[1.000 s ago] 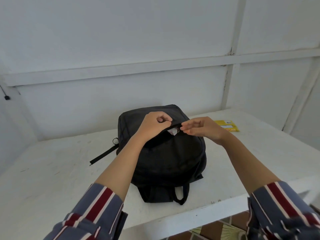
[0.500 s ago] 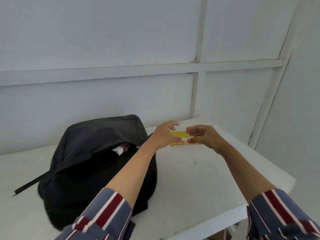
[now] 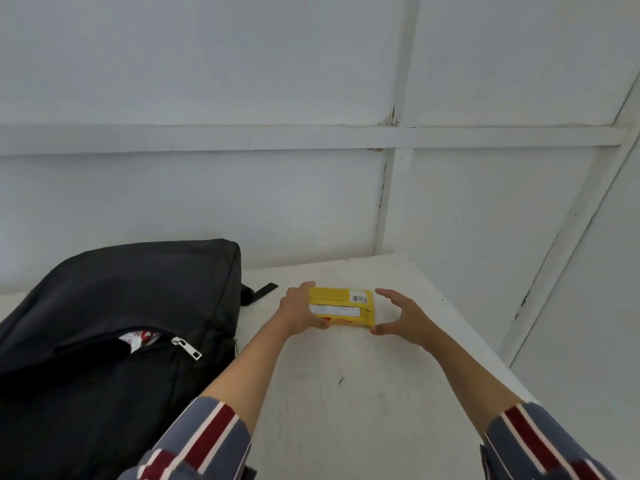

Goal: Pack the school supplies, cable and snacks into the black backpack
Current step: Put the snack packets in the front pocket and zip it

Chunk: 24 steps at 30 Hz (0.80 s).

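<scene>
— While the black backpack (image 3: pixel 104 306) lies at the left of the table (image 3: pixel 346 393), where is the snack?
— Yellow snack pack (image 3: pixel 341 306), flat on the table, right of the backpack and apart from it. Barcode side up.
— Left hand?
— Left hand (image 3: pixel 298 311) grips the pack's left end: thumb on the near edge, fingers curled over the far edge.
— Right hand?
— Right hand (image 3: pixel 405 318) spread in a C at the pack's right end, holding nothing. Fingers just off the far corner; thumb tip at the near corner, contact unclear.
— Backpack state?
— Zip partly undone. Silver zip pull (image 3: pixel 187 348) at the right end of the gap, red-and-white wrapper (image 3: pixel 140 337) showing inside. Black strap end (image 3: pixel 265 289) pokes out onto the table behind it. Striped sleeves (image 3: pixel 207 438) on both forearms.
</scene>
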Each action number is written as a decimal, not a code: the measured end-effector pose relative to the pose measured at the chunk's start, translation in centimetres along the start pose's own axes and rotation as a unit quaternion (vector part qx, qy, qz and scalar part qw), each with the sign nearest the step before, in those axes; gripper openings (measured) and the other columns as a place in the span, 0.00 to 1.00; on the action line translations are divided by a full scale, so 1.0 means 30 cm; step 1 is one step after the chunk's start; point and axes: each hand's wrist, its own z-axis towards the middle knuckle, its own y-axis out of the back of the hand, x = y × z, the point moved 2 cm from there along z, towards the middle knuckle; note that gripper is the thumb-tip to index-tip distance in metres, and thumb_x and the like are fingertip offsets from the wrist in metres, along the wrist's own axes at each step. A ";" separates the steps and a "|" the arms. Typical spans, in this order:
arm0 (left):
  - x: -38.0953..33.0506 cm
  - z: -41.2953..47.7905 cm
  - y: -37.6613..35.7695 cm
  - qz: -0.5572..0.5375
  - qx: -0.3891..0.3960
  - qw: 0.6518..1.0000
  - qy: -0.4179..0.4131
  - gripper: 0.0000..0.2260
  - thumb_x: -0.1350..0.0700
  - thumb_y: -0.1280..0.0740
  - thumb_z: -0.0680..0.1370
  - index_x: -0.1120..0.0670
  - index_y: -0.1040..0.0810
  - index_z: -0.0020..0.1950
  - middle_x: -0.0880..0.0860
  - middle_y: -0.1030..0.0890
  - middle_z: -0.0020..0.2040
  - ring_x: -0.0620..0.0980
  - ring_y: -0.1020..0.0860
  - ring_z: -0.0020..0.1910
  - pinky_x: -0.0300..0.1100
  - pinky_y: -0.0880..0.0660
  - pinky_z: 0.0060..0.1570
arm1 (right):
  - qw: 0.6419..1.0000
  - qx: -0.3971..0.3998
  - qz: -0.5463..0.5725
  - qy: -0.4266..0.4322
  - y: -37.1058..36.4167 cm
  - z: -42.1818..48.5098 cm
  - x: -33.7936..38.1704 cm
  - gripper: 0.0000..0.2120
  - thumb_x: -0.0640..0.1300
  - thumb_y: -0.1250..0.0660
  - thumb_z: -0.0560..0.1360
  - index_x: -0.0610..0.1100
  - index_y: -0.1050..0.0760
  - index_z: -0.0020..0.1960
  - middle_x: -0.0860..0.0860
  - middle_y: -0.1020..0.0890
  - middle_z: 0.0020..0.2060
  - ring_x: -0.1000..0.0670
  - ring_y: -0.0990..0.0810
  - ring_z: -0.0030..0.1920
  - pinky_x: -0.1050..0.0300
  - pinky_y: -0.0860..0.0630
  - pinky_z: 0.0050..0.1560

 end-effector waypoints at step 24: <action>0.001 0.017 -0.040 -0.020 -0.005 1.000 -0.008 0.33 0.58 0.21 0.61 0.56 0.27 0.63 0.51 0.23 0.57 0.50 0.26 0.59 0.40 0.29 0.54 | 0.999 -0.007 0.018 0.049 -0.066 0.072 -0.041 0.32 0.32 0.25 0.64 0.44 0.29 0.65 0.47 0.28 0.66 0.48 0.31 0.68 0.61 0.35 0.65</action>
